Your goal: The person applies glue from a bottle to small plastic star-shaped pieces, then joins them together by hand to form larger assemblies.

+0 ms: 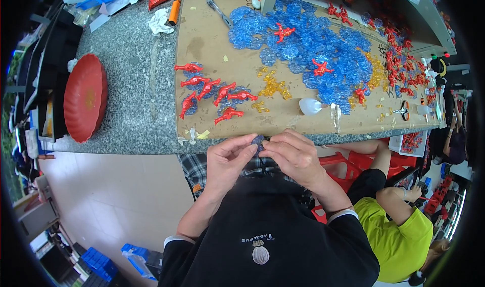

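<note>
Just off the table's near edge, both hands meet over a small dark blue disc (258,141). My left hand (227,158) pinches its left side between thumb and fingertips. The fingers of my right hand (293,153) are closed at its right side; any small part under those fingertips is hidden. Beyond the hands, several shiny red pieces (207,89) sit on blue discs in a loose group at the left of the cardboard. Next to them lie translucent yellow pieces (274,85). A white squeeze bottle (309,106) rests right of these.
A large pile of translucent blue discs (323,49) covers the cardboard's far middle, with red pieces (399,59) heaped further right. Pliers (219,12) lie at the back, scissors (404,111) at the right. A red scalloped tray (86,99) stands left. A person in a yellow-green shirt (394,239) sits at right.
</note>
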### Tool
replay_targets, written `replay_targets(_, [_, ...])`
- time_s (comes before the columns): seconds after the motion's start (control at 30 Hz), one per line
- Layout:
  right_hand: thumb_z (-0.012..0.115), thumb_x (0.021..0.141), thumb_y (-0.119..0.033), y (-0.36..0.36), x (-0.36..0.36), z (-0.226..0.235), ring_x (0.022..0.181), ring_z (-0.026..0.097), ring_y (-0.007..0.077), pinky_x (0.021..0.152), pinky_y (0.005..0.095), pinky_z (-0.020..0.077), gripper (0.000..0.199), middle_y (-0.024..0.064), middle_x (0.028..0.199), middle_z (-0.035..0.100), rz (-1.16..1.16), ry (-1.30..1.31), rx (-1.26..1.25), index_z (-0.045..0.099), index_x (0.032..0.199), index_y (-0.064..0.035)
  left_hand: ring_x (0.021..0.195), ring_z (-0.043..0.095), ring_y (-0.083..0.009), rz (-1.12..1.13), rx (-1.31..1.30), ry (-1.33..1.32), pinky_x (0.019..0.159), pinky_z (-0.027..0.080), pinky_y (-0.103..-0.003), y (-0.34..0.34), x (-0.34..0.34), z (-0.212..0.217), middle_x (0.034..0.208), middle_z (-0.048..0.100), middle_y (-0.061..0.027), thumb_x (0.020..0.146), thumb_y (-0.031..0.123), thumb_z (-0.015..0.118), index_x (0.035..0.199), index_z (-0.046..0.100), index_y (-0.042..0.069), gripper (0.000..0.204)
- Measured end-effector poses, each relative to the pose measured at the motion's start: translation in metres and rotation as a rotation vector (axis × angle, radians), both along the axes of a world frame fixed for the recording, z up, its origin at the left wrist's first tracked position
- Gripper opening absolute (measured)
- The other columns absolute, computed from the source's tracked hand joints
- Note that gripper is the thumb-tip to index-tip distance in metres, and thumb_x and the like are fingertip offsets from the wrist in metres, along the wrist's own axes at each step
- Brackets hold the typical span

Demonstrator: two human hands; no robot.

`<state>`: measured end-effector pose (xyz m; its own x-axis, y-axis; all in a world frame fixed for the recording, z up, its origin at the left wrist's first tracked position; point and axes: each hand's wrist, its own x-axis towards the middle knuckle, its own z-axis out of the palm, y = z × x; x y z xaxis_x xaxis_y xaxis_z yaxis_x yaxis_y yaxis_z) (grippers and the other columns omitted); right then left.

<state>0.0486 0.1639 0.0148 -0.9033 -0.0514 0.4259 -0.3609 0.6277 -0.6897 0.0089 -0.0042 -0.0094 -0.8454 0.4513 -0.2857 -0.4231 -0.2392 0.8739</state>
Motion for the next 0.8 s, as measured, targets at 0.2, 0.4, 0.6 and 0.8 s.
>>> replay_targets(0.2, [0.079, 0.059, -0.006, 0.011, 0.007, 0.011, 0.062, 0.058, 0.0212, 0.053, 0.0291, 0.0463, 0.027, 0.0101, 0.076, 0.063, -0.228, 0.014, -0.012, 0.066, 0.082, 0.0011, 0.073, 0.064, -0.0095, 0.019, -0.223, 0.034, 0.066, 0.052, -0.021, 0.03, -0.013, 0.008, 0.088, 0.068, -0.0079, 0.083, 0.001, 0.063, 0.105, 0.064, -0.001, 0.022])
replay_targets(0.4, [0.081, 0.061, -0.007, 0.047, 0.035, -0.004, 0.061, 0.051, 0.0108, 0.052, 0.0233, 0.0403, 0.032, 0.0054, 0.084, 0.062, -0.657, -0.21, -0.254, 0.065, 0.089, -0.0019, 0.068, 0.066, -0.0154, 0.034, -0.559, 0.447, 0.061, 0.051, -0.025, 0.07, -0.018, 0.016, 0.091, 0.067, -0.0133, 0.079, 0.002, 0.066, 0.095, 0.067, -0.003, 0.017])
replay_targets(0.6, [0.082, 0.06, -0.011, 0.06, 0.014, -0.011, 0.077, 0.057, 0.0198, 0.066, 0.0294, 0.0467, 0.052, 0.0103, 0.098, 0.06, -0.617, -0.067, -0.17, 0.059, 0.105, -0.002, 0.071, 0.064, -0.0285, -0.001, -0.851, 0.997, 0.061, 0.051, -0.036, 0.101, -0.049, 0.053, 0.088, 0.065, -0.0149, 0.08, 0.006, 0.063, 0.09, 0.066, -0.001, 0.012])
replay_targets(0.8, [0.074, 0.067, -0.003, 0.059, 0.0, -0.021, 0.082, 0.06, 0.0261, 0.071, 0.0332, 0.0474, 0.028, 0.011, 0.09, 0.064, -0.541, -0.008, -0.169, 0.065, 0.093, -0.0011, 0.083, 0.058, -0.034, 0.048, -1.074, 1.328, 0.075, 0.045, -0.042, 0.158, -0.14, 0.045, 0.084, 0.062, -0.0152, 0.078, 0.011, 0.065, 0.09, 0.066, -0.001, 0.017])
